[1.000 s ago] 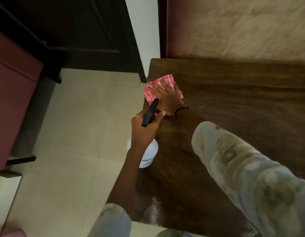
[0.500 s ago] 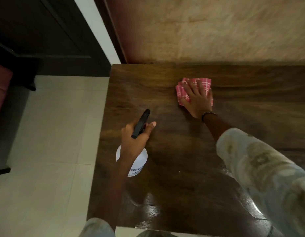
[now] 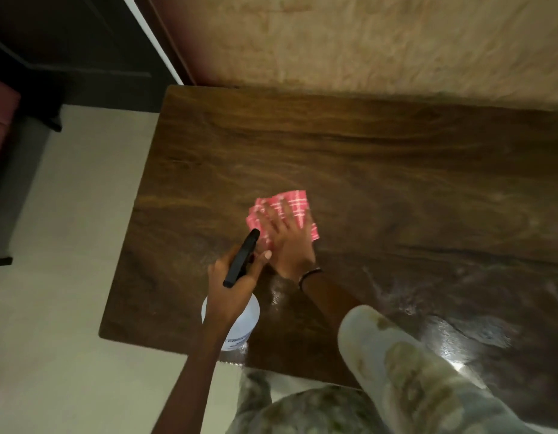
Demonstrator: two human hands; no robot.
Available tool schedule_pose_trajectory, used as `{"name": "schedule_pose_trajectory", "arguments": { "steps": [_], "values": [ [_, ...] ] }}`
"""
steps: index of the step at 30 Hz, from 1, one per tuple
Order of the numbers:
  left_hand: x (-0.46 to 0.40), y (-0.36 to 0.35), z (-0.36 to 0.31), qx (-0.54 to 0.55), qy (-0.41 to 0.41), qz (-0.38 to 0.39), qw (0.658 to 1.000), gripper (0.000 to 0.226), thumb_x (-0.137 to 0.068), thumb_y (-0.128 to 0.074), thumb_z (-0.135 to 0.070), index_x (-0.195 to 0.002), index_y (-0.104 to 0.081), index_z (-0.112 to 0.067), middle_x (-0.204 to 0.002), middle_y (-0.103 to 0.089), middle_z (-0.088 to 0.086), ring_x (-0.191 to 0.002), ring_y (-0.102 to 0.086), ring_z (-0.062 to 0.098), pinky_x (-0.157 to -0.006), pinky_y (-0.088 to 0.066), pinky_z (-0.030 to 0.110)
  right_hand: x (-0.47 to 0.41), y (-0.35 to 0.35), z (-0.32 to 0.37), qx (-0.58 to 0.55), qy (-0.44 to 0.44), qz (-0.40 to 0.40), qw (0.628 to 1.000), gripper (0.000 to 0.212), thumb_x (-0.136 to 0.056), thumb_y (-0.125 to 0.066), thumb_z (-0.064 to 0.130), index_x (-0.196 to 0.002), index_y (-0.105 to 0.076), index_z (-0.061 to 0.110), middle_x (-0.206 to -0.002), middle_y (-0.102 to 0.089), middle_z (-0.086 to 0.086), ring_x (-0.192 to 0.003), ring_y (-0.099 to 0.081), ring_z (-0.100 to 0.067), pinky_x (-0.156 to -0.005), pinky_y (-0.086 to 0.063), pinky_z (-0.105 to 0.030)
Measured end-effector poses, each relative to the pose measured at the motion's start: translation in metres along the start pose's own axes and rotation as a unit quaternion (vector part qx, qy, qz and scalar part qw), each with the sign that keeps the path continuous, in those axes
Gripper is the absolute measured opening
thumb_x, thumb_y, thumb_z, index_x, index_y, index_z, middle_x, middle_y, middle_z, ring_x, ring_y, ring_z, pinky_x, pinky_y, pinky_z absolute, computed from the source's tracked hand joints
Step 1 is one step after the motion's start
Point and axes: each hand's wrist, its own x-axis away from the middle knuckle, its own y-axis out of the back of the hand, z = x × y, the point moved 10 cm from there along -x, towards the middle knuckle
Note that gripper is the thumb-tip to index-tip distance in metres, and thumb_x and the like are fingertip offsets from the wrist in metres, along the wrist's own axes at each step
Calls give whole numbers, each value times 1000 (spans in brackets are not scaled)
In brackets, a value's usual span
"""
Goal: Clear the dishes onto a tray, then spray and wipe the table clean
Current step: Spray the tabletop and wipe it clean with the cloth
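A dark wooden table (image 3: 381,170) fills the middle of the head view, with wet streaks shining at its near right. My right hand (image 3: 290,242) lies flat with spread fingers on a folded red-and-white checked cloth (image 3: 295,200), pressing it onto the tabletop. My left hand (image 3: 232,288) grips the black trigger head of a white spray bottle (image 3: 251,317), held upright just above the table's near left part, right beside my right wrist. No dishes or tray are in view.
A beige textured wall (image 3: 381,42) runs along the table's far edge. Pale floor tiles (image 3: 68,245) lie to the left, with a dark door (image 3: 68,42) and a dark red seat (image 3: 2,120) beyond them.
My right hand has slid the cloth back toward me and leftward, from the far middle of the table to beside the bottle. My left hand keeps hold of the spray bottle.
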Motion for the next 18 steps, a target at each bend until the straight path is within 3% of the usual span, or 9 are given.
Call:
{"name": "schedule_pose_trajectory", "arguments": {
  "steps": [1, 4, 6, 8, 12, 18],
  "values": [
    [8, -1, 5, 2, 8, -11, 1000, 27, -80, -72, -22, -60, -55, -20, -42, -48, -9, -42, -45, 6, -45, -35, 9, 14, -6, 18, 10, 51, 5, 999, 62, -88, -27, 55, -144, -37, 30, -153, -35, 3, -144, -23, -33, -106, -19, -73],
    [29, -6, 17, 7, 14, -17, 1000, 24, -78, -74, -26, -63, -58, -16, -48, -48, 0, -45, -45, 10, -47, -36, 14, 69, -12, 36, 26, 196, -24, 980, 51, -83, -59, 52, -127, -58, 28, -138, -54, 1, -136, -40, -32, -105, -23, -67],
    [43, -13, 21, -1, 25, -19, 999, 20, -81, -73, -25, -67, -62, -14, -51, -50, 3, -47, -49, 9, -49, -39, 13, 99, -20, 10, 44, 224, -6, 974, 59, -83, -56, 56, -135, -48, 30, -144, -47, 2, -139, -34, -29, -106, -23, -65],
    [54, -18, 22, -4, 33, -26, 999, 20, -81, -73, -24, -66, -63, -16, -47, -51, -3, -47, -50, 8, -48, -39, 13, 112, -14, -28, 40, 184, -4, 982, 63, -86, -47, 59, -142, -37, 32, -150, -39, 3, -142, -29, -28, -107, -23, -65],
    [74, -31, 17, -4, 23, -13, 1000, 24, -81, -72, -25, -60, -59, -26, -43, -52, -9, -42, -48, 7, -47, -39, 13, 128, 10, -107, 22, 23, -7, 999, 64, -86, -41, 57, -145, -35, 33, -153, -35, 6, -143, -25, -27, -106, -25, -65],
    [93, -37, 23, 6, 21, 3, 1000, 14, -80, -72, -30, -75, -67, -18, -48, -54, -10, -48, -52, 6, -51, -40, 12, 205, 3, -158, 13, -193, -18, 981, 70, -88, -29, 61, -151, -18, 32, -160, -13, 4, -147, -8, -29, -109, -8, -66]
  ]
}}
